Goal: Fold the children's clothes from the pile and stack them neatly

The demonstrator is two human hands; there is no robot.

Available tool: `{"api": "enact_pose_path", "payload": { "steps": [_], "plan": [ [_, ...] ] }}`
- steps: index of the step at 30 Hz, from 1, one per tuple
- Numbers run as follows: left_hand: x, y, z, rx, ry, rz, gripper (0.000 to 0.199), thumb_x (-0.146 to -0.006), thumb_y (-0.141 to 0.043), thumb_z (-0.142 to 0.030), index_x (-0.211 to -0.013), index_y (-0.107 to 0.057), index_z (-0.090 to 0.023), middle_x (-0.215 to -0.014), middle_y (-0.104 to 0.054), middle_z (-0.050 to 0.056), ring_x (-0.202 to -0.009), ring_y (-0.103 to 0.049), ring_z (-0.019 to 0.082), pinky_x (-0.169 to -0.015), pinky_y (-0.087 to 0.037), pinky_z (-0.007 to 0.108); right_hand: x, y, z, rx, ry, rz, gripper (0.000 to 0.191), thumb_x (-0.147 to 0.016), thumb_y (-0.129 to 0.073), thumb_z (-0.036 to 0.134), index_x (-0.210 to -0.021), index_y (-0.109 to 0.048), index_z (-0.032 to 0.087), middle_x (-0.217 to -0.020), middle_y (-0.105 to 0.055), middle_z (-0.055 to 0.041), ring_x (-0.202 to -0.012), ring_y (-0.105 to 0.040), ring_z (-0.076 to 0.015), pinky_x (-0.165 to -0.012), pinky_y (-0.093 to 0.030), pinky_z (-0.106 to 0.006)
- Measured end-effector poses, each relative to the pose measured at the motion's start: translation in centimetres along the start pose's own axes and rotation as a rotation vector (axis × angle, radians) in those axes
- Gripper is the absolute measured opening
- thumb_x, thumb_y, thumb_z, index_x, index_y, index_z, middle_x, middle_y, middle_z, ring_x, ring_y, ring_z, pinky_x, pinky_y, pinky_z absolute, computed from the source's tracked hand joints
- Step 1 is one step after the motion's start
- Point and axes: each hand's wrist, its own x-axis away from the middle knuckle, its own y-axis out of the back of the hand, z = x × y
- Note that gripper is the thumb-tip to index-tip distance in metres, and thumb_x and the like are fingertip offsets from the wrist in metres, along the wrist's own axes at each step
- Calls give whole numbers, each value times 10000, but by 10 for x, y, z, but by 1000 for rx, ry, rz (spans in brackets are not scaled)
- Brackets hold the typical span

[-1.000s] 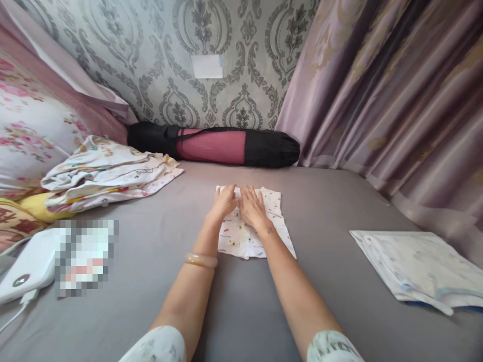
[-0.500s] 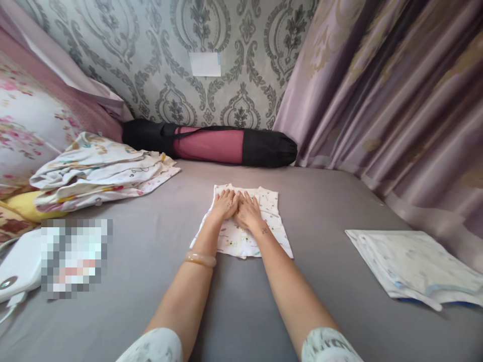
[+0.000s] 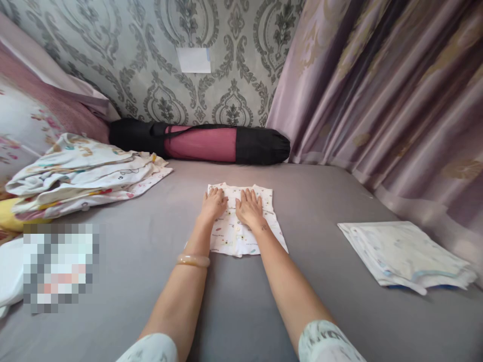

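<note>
A small white printed garment lies spread on the grey sheet in front of me. My left hand rests flat on its upper left part, fingers spread and pointing away. On the upper right part lies my right hand, palm down with the fingers apart. A strip of the garment shows between the two hands, and neither holds anything. A pale bangle circles my left wrist.
Crumpled printed clothes are heaped at the left. Folded white cloths lie at the right. A black and pink rolled bag lies along the wall. A white device is at the left edge, beside a blurred item.
My hands, together at the garment's middle before, have moved apart to its left and right sides. The view has shifted slightly to the right.
</note>
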Motion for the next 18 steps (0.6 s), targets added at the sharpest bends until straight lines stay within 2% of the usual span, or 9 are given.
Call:
{"api": "enact_pose_path", "payload": {
  "steps": [4, 8, 12, 18],
  "plan": [
    [0, 7, 1, 26, 11, 1, 456, -919, -404, -257, -1364, -433, -162, -1505, -380, 178, -1440, -243, 294, -1157, -140, 527, -2, 10, -5, -71, -21, 29, 598, -997, -195, 403, -1521, -250, 122, -1602, -163, -102, -1475, -68, -243, -1170, -25, -472],
    [0, 26, 6, 80, 48, -47, 462, -912, -431, -269, -1363, -458, -169, -1477, -426, 177, -1421, -297, 309, -1153, -150, 540, -7, 18, -24, -70, -155, -80, 617, -998, -196, 396, -1516, -236, 62, -1598, -147, -150, -1474, -50, -275, -1165, 2, -495],
    [0, 43, 18, 132, 125, -76, 469, -889, -474, -308, -1336, -507, -170, -1414, -505, 176, -1351, -416, 327, -1131, -247, 510, -10, 13, -41, -29, -264, -81, 642, -997, -219, 405, -1499, -249, 5, -1583, -178, -184, -1469, -76, -296, -1168, -32, -491],
    [-1, 48, 38, 198, 167, -85, 488, -850, -495, -297, -1315, -539, -156, -1354, -566, 171, -1300, -483, 316, -1089, -337, 444, -10, 14, -43, -10, -275, -48, 647, -997, -201, 406, -1495, -255, -4, -1580, -188, -183, -1467, -88, -300, -1167, -68, -494]
  ]
}}
